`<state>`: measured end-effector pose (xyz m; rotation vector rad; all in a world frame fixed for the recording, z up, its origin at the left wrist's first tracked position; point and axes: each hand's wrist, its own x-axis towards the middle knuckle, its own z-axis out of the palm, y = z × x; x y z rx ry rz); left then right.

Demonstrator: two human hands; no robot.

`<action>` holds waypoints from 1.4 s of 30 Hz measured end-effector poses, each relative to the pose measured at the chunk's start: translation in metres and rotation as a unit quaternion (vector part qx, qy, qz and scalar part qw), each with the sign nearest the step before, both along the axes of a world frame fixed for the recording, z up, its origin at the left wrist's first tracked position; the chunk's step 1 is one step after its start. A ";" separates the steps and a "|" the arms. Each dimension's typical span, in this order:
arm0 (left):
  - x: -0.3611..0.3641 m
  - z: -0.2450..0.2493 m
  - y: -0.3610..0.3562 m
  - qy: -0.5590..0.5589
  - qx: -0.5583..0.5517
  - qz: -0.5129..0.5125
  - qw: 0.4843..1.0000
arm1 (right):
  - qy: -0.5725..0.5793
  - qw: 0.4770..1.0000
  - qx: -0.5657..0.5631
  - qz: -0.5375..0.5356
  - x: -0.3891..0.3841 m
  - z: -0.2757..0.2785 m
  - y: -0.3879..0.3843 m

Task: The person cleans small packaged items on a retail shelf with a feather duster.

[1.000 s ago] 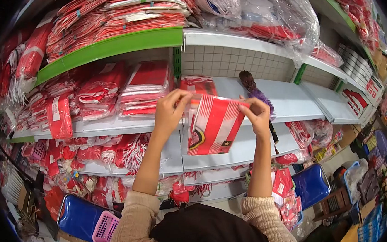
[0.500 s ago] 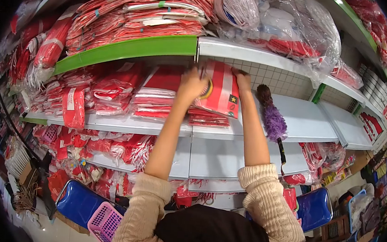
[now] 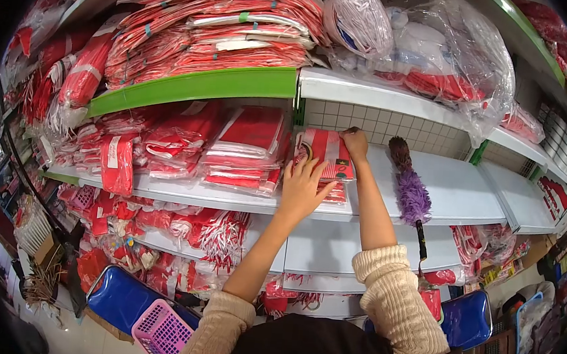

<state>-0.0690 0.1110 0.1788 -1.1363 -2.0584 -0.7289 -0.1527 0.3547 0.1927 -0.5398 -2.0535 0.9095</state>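
A flat red-and-white packet of folded cloth (image 3: 329, 147), with a star on its dark corner patch, lies on top of a short stack on the middle shelf. My left hand (image 3: 305, 184) rests on the packet's near left part, fingers spread. A yellow-and-black curved mark shows just beyond those fingertips. At the far right corner my right hand (image 3: 355, 145) has its fingers bent around the packet's edge. To the left stands a taller stack of red and white packets (image 3: 245, 154) in clear plastic.
A purple feather duster (image 3: 413, 190) lies across the shelf (image 3: 463, 184) to the right. Overhead, a green-edged shelf (image 3: 197, 84) bears piled red packets, and clear plastic bags (image 3: 439, 56) sit beside them. Below are a pink basket (image 3: 161, 332) and blue chairs (image 3: 117, 300).
The red-and-white packet has come down from a tilted position to lie on the stack. My left hand has moved toward me and spread its fingers; my right hand stays at the right edge.
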 end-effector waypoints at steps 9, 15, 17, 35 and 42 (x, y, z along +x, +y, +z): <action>-0.005 -0.008 -0.005 0.041 0.001 -0.022 0.999 | 0.035 0.996 -0.061 0.049 0.001 -0.012 0.007; -0.009 -0.001 -0.012 0.036 0.016 -0.036 0.999 | 0.115 0.969 -0.173 0.136 0.021 -0.039 -0.005; -0.010 -0.003 -0.013 0.049 0.023 -0.053 0.997 | 0.136 0.966 -0.167 0.140 0.054 -0.034 -0.031; 0.121 -0.077 -0.037 -0.185 0.115 -0.261 0.941 | 0.191 0.973 -0.108 0.075 0.297 -0.085 -0.187; 0.201 -0.100 -0.011 -0.268 0.068 -0.410 0.869 | 0.209 0.967 -0.113 -0.095 0.410 -0.134 -0.194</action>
